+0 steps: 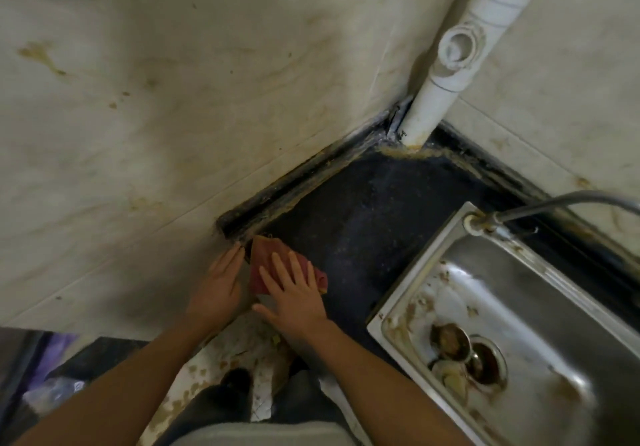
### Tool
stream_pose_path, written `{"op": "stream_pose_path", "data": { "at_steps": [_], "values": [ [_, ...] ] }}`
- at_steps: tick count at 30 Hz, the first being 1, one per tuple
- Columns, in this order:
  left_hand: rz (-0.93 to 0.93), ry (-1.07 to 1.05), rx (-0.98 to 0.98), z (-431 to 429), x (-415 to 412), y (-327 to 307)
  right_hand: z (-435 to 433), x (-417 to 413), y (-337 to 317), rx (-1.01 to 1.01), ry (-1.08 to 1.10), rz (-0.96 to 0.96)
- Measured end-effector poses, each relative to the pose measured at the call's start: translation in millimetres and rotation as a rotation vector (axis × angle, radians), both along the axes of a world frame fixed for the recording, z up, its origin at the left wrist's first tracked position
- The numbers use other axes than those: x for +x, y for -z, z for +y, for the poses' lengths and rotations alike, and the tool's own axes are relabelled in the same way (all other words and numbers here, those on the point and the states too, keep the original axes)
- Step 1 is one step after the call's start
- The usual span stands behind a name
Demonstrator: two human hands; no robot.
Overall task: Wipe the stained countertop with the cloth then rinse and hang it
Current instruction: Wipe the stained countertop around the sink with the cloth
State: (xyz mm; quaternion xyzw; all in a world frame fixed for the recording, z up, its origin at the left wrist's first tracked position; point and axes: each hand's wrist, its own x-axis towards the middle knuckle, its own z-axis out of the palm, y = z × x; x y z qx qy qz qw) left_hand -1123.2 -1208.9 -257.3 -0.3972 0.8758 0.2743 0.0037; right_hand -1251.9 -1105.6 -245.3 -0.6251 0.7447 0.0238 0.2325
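pale marbled wall tiles (173,99), streaked brown, meet a dark speckled surface (363,220) in a corner, with grime crusted along the seam. a steel sink (519,307), spotted with residue, sits to the right. the thin reddish cloth (264,253) lies at the surface's left end under the right hand (294,293), whose flat, spread fingers press it. the left hand (220,283) rests flat beside it, holding nothing. risk: the cloth may smear the seam grime rather than lift it.
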Motion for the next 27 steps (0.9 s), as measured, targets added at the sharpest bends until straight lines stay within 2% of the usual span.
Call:
{"op": "stream_pose_path", "data": {
  "at_steps": [2, 4, 10, 15, 19, 27],
  "values": [
    [0.029, 0.049, -0.011, 2, -5, -2, 18, 6, 1, 0.061, 0.011, 0.079],
    [0.037, 0.123, -0.033, 4, -9, -3, 35, 9, 4, 0.134, 0.148, 0.115],
    [-0.032, 0.345, -0.097, 19, -20, -6, 85, 32, 4, 0.088, 0.385, 0.148],
    [-0.031, 0.470, -0.113, 34, -20, -9, 124, 40, 1, 0.149, 0.589, 0.187],
    [-0.030, 0.530, -0.119, 49, -21, -13, 155, 44, 1, 0.198, 0.651, 0.199],
    [-0.025, 0.635, -0.112, 89, -25, -15, 230, 38, 1, 0.171, 0.791, 0.280]
  ]
}}
